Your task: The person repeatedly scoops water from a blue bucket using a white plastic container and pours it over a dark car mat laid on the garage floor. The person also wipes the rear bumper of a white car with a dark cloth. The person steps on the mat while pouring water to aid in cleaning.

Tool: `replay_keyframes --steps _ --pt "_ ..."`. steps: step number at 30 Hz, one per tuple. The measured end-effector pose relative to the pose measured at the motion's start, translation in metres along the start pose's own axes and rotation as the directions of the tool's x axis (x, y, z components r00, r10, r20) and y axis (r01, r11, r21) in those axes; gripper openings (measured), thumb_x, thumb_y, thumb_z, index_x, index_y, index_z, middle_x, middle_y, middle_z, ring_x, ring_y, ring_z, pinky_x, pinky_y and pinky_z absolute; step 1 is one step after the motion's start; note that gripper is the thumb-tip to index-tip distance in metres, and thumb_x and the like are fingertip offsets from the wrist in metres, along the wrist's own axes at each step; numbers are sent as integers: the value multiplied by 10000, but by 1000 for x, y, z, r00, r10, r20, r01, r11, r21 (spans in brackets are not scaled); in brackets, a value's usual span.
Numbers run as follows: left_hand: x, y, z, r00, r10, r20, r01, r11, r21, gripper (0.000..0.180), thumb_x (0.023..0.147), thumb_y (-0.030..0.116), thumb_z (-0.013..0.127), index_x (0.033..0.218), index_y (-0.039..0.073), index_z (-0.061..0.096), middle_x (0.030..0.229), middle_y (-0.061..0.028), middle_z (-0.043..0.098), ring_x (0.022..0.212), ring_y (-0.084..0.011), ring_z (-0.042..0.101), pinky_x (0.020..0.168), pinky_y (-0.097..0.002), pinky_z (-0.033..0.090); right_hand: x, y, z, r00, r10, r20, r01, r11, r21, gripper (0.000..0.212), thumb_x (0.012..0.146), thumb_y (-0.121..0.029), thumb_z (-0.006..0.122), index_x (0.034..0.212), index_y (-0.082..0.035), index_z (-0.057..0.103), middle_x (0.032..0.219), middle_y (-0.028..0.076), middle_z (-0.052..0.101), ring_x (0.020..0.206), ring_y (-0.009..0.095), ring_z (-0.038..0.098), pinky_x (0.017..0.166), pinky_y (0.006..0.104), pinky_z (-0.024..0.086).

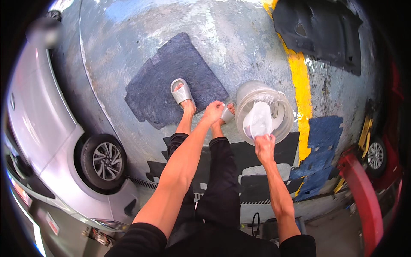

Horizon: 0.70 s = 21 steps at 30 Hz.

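Observation:
A whitish, translucent plastic dipper (258, 120) is gripped at its near end by my right hand (265, 147), with the fingers closed round it. It tilts inside a round, clear-walled bucket (285, 99) on the floor; pale, wet-looking contents show around it. My left hand (212, 112) reaches across in front of my right foot, left of the bucket. Its fingers are drawn together; a small whitish spot shows at the tips, and I cannot make out what it is. A grey slide sandal (228, 115) on my right foot is just beside that hand.
My left foot, in another sandal (181, 91), rests on a dark floor mat (171, 73). More mats (319, 141) lie right and below. A silver car (47, 124) stands at left, a red lift arm (364, 201) at right. A black panel (319, 32) lies beyond the yellow line (300, 81).

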<state>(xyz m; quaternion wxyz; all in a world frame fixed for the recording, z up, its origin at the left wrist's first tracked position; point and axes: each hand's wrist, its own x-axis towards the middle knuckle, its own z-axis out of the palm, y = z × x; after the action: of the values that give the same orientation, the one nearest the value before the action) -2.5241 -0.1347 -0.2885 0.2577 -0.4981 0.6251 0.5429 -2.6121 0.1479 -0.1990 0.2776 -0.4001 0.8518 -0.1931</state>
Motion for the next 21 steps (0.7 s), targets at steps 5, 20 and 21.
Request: replay_keyframes --steps 5,20,21 --pt "-20 15 1 1000 -25 14 28 850 -526 341 969 291 610 1127 -1 687 940 -111 720 881 -195 668 815 -341 523 5 -57 -96 861 -296 413 374 920 -121 69 762 -57 646 782 -122 630 775 -7 619 888 203 581 982 556 392" --pt "-5 -150 -113 849 -118 -515 48 988 -148 386 974 312 535 1176 6 656 1048 -199 716 960 -315 692 860 -415 542 136 -281 -72 296 -370 881 795 606 -12 142 837 -142 650 884 -120 783 837 48 729 982 239 662 858 598 403" --pt "-11 -156 -119 836 -204 -509 50 953 -299 383 975 310 531 1176 10 658 1049 -202 716 964 -317 692 855 -419 541 138 -296 -68 294 -365 883 806 591 -24 151 848 -153 648 901 -121 786 853 46 733 996 240 665 851 608 399"
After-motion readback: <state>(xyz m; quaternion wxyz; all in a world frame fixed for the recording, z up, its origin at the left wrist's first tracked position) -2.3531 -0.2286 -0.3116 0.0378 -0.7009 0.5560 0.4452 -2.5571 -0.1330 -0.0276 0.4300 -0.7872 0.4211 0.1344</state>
